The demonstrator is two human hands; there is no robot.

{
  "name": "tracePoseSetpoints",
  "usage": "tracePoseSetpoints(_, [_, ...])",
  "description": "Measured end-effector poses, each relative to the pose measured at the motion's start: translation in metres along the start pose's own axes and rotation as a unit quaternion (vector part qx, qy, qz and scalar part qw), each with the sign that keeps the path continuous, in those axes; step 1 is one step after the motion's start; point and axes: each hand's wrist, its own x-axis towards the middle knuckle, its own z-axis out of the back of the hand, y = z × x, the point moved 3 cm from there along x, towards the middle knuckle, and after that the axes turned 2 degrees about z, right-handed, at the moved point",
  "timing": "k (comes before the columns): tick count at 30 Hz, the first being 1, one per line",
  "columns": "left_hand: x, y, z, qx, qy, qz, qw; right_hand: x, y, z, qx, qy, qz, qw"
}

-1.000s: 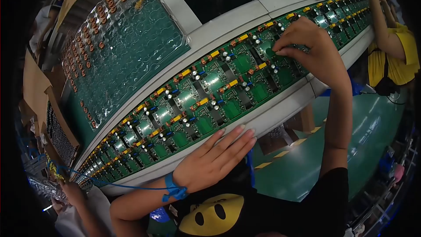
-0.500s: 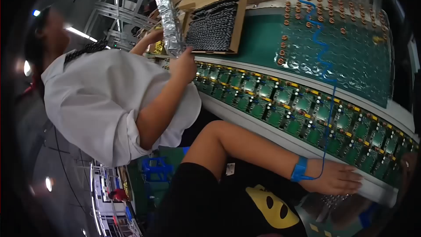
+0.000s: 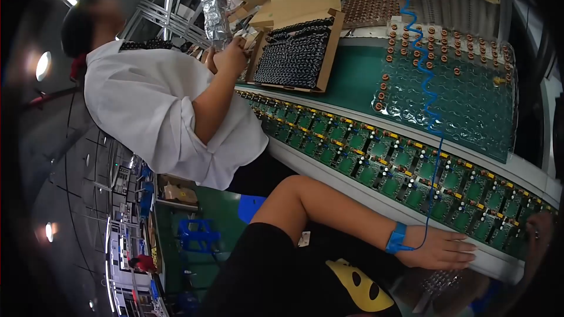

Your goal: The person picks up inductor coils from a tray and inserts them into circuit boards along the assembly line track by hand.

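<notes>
My left hand [image 3: 439, 248] lies with its fingers stretched out on the pale near rail of the line. A blue wrist strap [image 3: 396, 238] with a coiled blue cord [image 3: 433, 182] is round that wrist. Beside the hand run rows of green circuit boards [image 3: 390, 186] carrying yellow and black components. Just below it are small shiny metal parts [image 3: 440, 282], possibly in clear plastic. My right hand [image 3: 536, 232] shows only as a dark, partly hidden shape at the right edge, near the last boards; its fingers cannot be made out.
A co-worker in a white shirt [image 3: 158, 105] stands at left, holding a foil-wrapped bundle [image 3: 212, 14]. An open cardboard box [image 3: 330, 53] holds dark twisted parts. Beyond the boards, a clear blister tray [image 3: 464, 103] has copper coils [image 3: 457, 71]. A blue stool [image 3: 197, 235] stands behind.
My view has shifted, so the scene sits lower. The co-worker's hands have drawn together at the lower end of the foil bundle. My left hand stays on the rail.
</notes>
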Motion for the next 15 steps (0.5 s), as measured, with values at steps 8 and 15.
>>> tracePoseSetpoints(8, [0.007, 0.002, 0.026, -0.048, 0.097, 0.024, 0.994, 0.005, 0.026, -0.001, 0.040, -0.058, -0.018, 0.997])
tracePoseSetpoints(15, [0.022, -0.001, 0.042, -0.046, 0.157, 0.035, 0.986, 0.047, 0.108, 0.022, 0.030, -0.033, -0.032, 0.998])
